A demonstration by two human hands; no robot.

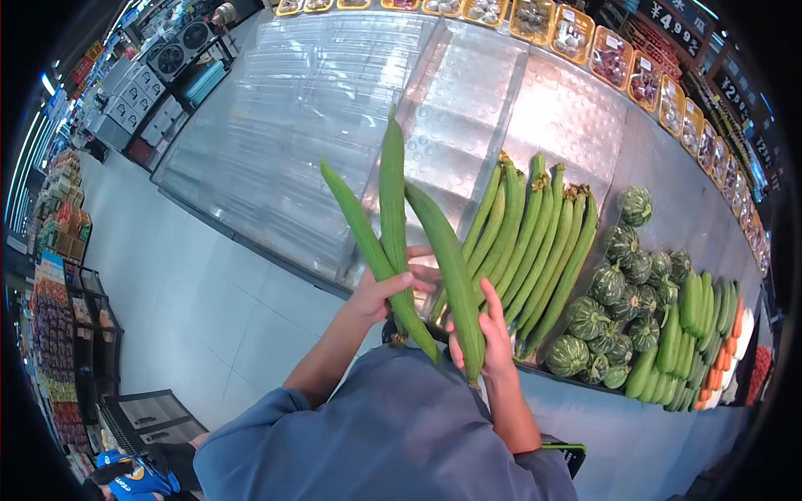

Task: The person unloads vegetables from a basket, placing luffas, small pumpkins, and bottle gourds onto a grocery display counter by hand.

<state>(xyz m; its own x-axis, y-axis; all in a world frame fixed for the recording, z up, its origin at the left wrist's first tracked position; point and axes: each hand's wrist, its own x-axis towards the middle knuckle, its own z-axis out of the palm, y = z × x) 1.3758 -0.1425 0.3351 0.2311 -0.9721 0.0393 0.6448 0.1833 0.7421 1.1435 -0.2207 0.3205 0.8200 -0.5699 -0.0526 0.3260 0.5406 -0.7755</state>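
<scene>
My left hand point(378, 294) is wrapped round two long green gourds. One gourd point(354, 209) slants up to the left and crosses in front of the other gourd point(392, 179), which stands nearly upright. My right hand point(496, 338) grips a third long green gourd point(447, 246) near its lower end, with the thumb or a finger raised along its side. All three are held in front of my chest, above the display's front edge. Just beyond my right hand, a row of slim green gourds point(539, 242) with dried tips lies on the metal display point(464, 100).
Round striped squashes point(607, 285) lie right of the row, then pale green squashes point(668, 342) and carrots point(723, 363). Packed trays point(571, 37) line the back edge. A clear ridged sheet point(292, 100) covers the display's left part. A person in blue point(138, 478) is at lower left.
</scene>
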